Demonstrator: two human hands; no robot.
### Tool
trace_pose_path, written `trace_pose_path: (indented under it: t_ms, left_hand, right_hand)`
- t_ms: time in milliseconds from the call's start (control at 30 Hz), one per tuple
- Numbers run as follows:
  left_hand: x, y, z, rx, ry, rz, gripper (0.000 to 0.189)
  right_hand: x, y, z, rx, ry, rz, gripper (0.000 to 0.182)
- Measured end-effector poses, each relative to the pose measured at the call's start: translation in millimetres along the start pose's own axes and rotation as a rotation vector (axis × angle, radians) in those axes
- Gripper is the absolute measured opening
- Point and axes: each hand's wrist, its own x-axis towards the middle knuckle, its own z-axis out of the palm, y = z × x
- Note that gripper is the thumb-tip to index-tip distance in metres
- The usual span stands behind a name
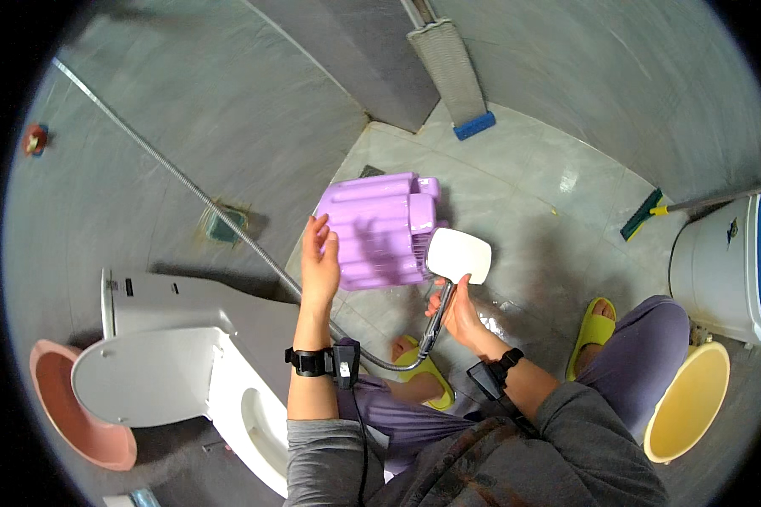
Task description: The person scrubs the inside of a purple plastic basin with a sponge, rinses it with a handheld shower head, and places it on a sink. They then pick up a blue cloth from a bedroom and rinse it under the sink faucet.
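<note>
My right hand is closed round the handle of a shower head, whose broad white back faces up. Its sprayed side is hidden, and thin streaks of water show by the purple item. A ribbed metal shower hose runs from the handle up along the left wall. A glossy purple plastic item with ridged sides, perhaps a stool or basket, rests on the tiled floor just left of the shower head. My left hand is raised at its near left corner, fingers slightly bent, holding nothing; whether it touches the plastic is unclear.
A white toilet with raised lid stands at left, beside a pink basin. A flat mop leans at the back. Right are a green floor brush, a white and blue machine and a yellow basin. The floor is wet.
</note>
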Motion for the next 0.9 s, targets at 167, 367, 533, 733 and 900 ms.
trace_pose_path:
  t_ms: [167,367,533,733,900]
  left_hand:
    - [-8,3,-46,-0.076,0.152,-0.221,0.038]
    - [-9,-57,-80,0.031,0.205,-0.286,0.039]
    - [-10,-20,-91,-0.300,0.343,-0.110,0.032]
    - [-8,-42,-80,-0.106,0.289,-0.167,0.033]
    - [7,-115,-24,0.312,0.158,-0.259,0.047]
  right_hand:
    - [12,5,29,-0.233,-0.106,-0.035,0.067]
    - [36,36,50,-0.474,-0.185,0.020,0.068]
    - [54,61,64,-0.489,-0.211,0.098,0.067]
    - [59,72,64,-0.443,-0.114,0.100,0.059]
    - [57,59,50,-0.411,-0.028,-0.100,0.048]
